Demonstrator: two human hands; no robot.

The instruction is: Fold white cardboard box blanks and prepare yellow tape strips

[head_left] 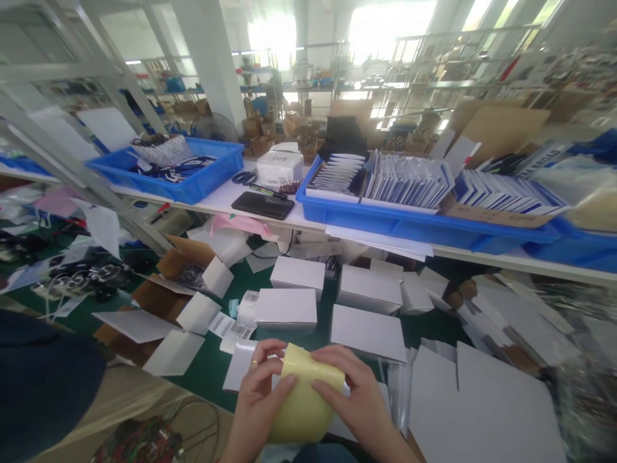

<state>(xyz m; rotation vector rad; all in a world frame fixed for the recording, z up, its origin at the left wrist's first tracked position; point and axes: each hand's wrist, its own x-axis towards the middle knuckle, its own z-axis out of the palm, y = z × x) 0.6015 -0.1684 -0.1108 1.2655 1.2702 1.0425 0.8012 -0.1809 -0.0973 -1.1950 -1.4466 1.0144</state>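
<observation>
Yellow sheet (306, 408), glossy and curved, is held up over the tabletop (207, 378)'s near edge. Left hand (265, 389) pinches its left side, right hand (355, 389) its right; both part-curled, thumbs on the near face. I'd keep pressure light and even, to avoid creases. White box (286, 307) sits just beyond.

From my head, the view looked forward and down, near my hands (260, 393), over the bench (212, 371) toward distant windows (393, 29).
</observation>
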